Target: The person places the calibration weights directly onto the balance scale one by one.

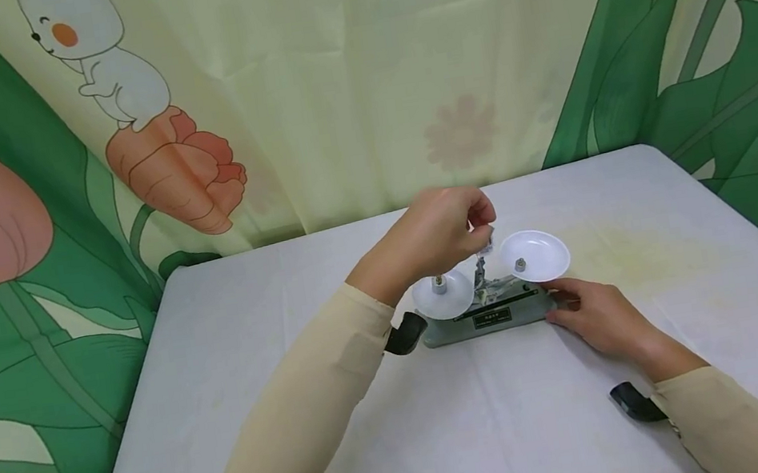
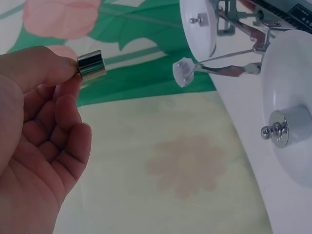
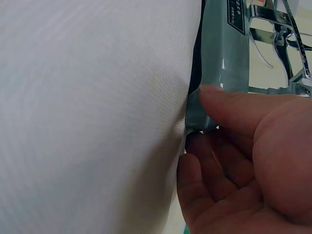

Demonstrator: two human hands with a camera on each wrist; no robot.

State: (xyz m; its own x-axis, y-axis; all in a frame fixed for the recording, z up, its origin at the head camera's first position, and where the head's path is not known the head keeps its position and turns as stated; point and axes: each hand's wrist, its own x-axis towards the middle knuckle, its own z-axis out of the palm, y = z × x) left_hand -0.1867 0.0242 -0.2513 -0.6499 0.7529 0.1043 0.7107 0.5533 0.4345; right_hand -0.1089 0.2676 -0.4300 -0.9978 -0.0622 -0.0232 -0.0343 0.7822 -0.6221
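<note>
A pan balance [image 1: 492,319] with a grey-green base and two white pans stands on the table. My left hand [image 1: 439,228] is raised over it, and in the left wrist view its thumb and finger pinch a small shiny metal cylinder weight [image 2: 91,65]. A knobbed metal weight [image 2: 279,129] sits on the left pan [image 1: 457,302]. On the right pan [image 1: 545,253] rests a smaller weight [image 1: 519,264]. My right hand [image 1: 597,316] holds the right end of the base, its thumb [image 3: 229,105] on the base and its fingers curled around the end.
A white cloth covers the table [image 1: 394,444]. Behind it hangs a curtain [image 1: 301,94] printed with a rabbit, a carrot and large green leaves. Black wrist cameras [image 1: 405,335] sit at both wrists.
</note>
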